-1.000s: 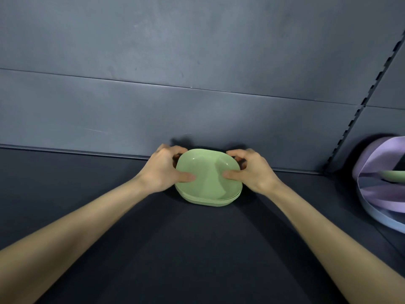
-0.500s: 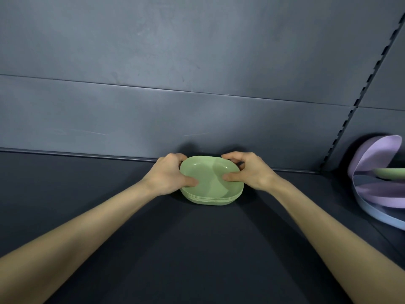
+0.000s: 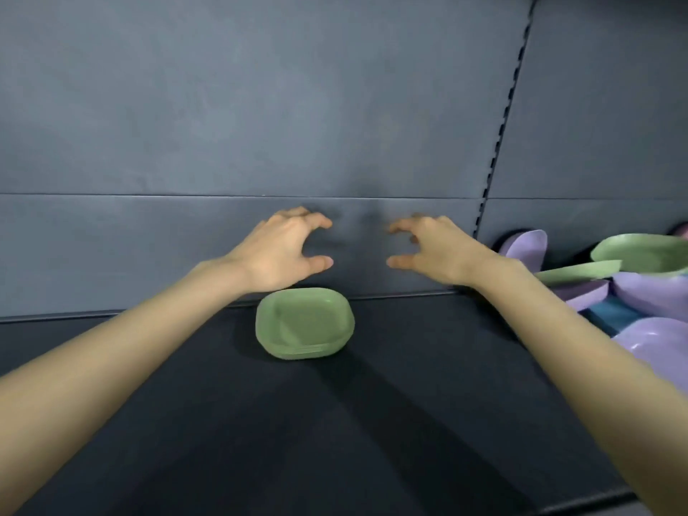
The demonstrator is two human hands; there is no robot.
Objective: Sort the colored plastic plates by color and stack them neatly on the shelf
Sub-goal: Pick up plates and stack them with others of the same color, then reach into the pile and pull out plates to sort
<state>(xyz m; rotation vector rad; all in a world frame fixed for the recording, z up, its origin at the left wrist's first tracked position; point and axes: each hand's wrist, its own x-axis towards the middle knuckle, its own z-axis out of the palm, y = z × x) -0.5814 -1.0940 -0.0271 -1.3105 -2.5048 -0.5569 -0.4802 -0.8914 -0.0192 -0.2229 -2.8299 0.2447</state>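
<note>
shelf [image 3: 409, 422]: green stack [image 3: 305, 322] sits near back edge, squared up. left hand [image 3: 283, 251] and right hand [image 3: 435, 251] gripped it half a sec ago, now lifted off, fingers loose, empty. guess greens parked for now. pile [image 3: 633, 284] at right edge still mixed (purple, green, blue), cut off by frame, can't count.

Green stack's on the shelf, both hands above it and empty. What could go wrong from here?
1. The left hand and its forearm hang close over the green stack; a low pull-back might nudge it askew.
2. The mixed pile at right is heaped and tilted, with green plates resting on lilac plates. Lifting one could send others sliding.
</note>
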